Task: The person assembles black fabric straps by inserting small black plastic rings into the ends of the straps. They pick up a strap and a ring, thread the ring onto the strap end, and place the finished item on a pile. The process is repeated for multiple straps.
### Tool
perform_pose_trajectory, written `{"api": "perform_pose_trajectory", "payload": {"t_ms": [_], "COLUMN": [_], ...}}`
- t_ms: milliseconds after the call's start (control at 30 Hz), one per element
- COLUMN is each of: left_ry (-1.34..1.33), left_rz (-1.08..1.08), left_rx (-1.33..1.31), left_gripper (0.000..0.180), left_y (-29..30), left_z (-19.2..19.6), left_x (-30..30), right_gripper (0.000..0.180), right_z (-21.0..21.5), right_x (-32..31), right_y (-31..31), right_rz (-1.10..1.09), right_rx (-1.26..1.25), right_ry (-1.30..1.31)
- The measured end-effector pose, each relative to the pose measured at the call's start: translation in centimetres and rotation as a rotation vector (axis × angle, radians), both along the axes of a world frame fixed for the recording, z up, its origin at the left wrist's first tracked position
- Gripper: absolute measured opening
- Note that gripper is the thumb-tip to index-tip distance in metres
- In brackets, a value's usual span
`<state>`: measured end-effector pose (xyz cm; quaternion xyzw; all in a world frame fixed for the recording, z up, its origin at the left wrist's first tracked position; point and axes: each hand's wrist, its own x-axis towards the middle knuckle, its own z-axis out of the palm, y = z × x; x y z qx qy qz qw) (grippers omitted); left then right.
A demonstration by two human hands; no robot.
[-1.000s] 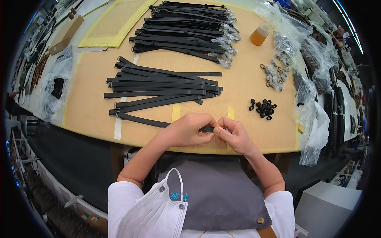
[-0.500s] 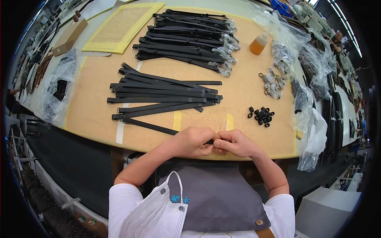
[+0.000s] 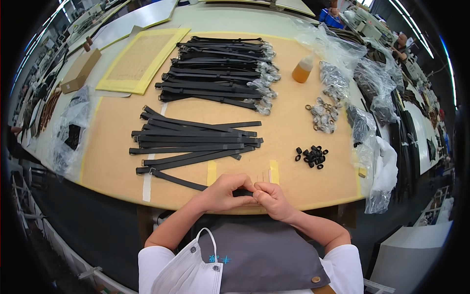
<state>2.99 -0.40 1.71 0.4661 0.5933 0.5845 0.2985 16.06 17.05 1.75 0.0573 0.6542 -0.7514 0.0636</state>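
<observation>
A black strap (image 3: 178,182) with a metal buckle at its left end runs across the table's near edge into my hands. My left hand (image 3: 229,192) curls around it, and a dark stretch shows between thumb and fingers. Close against it, my right hand (image 3: 275,202) pinches the strap's end; the exact spot is covered by the fingertips. Just beyond, more black buckled straps (image 3: 196,139) lie loosely fanned. To the right is a small heap of black loops (image 3: 312,157).
Finished-looking straps with plastic-wrapped ends (image 3: 215,73) lie in rows farther back. Beside them stand a bottle of amber liquid (image 3: 302,69) and a pile of metal rings and wrapped pieces (image 3: 324,116). Clear plastic bags (image 3: 374,83) line the right; a cardboard box (image 3: 81,71) is far left.
The view has tilted up, so the table sits lower in the picture. My left fingers have spread a little wider around the strap; both hands stay together at its end.
</observation>
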Motion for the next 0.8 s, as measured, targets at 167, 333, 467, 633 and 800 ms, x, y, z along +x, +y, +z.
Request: {"api": "perform_pose_trajectory", "payload": {"t_ms": [167, 333, 467, 633, 800], "left_ry": [-0.127, -0.012, 0.063, 0.168, 0.152], "left_rz": [-0.036, -0.028, -0.044, 0.008, 0.077], "left_rx": [-0.107, -0.149, -0.157, -0.148, -0.067], "left_gripper": [0.022, 0.031, 0.032, 0.026, 0.020], "left_y": [-0.4, -0.3, 0.5, 1.0, 1.0], "left_z": [0.1, 0.7, 1.1, 1.8, 2.9], "left_x": [0.3, 0.2, 0.1, -0.3, -0.4], "right_gripper": [0.034, 0.038, 0.029, 0.040, 0.035], "right_z": [-0.6, 1.7, 1.4, 1.0, 0.7], "right_x": [-0.1, -0.9, -0.6, -0.6, -0.7], "right_y": [-0.2, 2.7, 5.4, 5.8, 6.5], "right_rz": [0.005, 0.242, 0.388, 0.367, 0.381], "right_rx": [-0.076, 0.213, 0.409, 0.163, -0.123], "right_ry": [-0.009, -0.008, 0.013, -0.072, -0.025]}}
